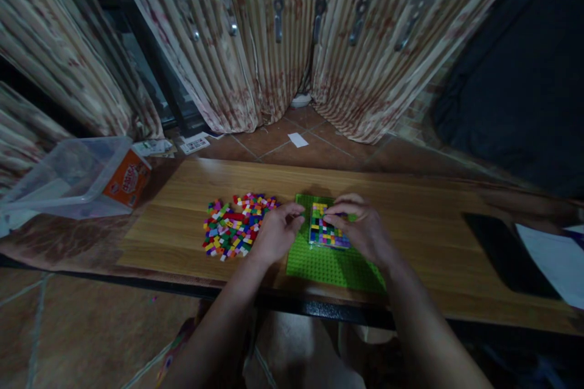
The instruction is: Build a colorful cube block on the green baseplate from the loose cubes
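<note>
A green studded baseplate (333,267) lies on the wooden board in front of me. On its upper part sits a multicoloured block of toy bricks (323,231), with yellow, black, purple and white studs. My right hand (365,228) reaches over this block from the right, thumb and fingertips pinched at its top; whatever they hold is too small to make out. Just left of the block, my left hand (277,234) hovers by the plate's edge, fingers curled into a pinch on something I cannot make out. A pile of loose toy bricks (228,231) spreads to its left.
The wooden board (433,237) extends far to the right, where a black flat object (506,252) and white paper (552,261) lie. A clear plastic tub (82,194) with an orange label stands at the left. Curtains (255,73) hang behind, above a tiled floor.
</note>
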Demonstrator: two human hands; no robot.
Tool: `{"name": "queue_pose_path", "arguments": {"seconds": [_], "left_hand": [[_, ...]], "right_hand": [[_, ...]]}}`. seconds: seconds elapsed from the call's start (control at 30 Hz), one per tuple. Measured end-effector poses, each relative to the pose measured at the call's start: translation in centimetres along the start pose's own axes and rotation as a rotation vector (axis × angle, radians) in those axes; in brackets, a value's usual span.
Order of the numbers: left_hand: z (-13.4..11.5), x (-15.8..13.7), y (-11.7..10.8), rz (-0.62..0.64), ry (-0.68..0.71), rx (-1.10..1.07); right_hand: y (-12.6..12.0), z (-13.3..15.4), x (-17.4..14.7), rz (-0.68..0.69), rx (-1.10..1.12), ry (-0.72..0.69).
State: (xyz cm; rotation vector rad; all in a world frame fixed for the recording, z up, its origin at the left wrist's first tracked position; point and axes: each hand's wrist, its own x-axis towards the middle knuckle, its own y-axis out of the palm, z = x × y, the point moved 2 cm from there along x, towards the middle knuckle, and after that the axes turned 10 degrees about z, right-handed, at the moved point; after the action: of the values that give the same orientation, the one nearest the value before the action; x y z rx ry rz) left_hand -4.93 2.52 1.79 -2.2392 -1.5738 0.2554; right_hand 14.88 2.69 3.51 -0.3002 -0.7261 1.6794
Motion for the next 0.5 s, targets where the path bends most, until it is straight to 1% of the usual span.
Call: {"name": "queue_pose_path", "arguments": {"seconds": [0.17, 0.37, 0.5], "left_hand": [[-0.5, -0.1, 0.6, 0.058, -0.02, 0.073], [-1.2, -0.4, 0.9, 0.079, -0.004, 0.131], [-1.7, -0.5, 0.9, 0.091, -0.015, 0.176]], "right_hand": [[0.7, 0.0, 0.2, -0.032, -0.057, 0.004], [1.2, -0.2, 0.3, -0.077, -0.035, 0.006], [1.3, -0.2, 0.3, -0.07, -0.041, 0.003]]}}
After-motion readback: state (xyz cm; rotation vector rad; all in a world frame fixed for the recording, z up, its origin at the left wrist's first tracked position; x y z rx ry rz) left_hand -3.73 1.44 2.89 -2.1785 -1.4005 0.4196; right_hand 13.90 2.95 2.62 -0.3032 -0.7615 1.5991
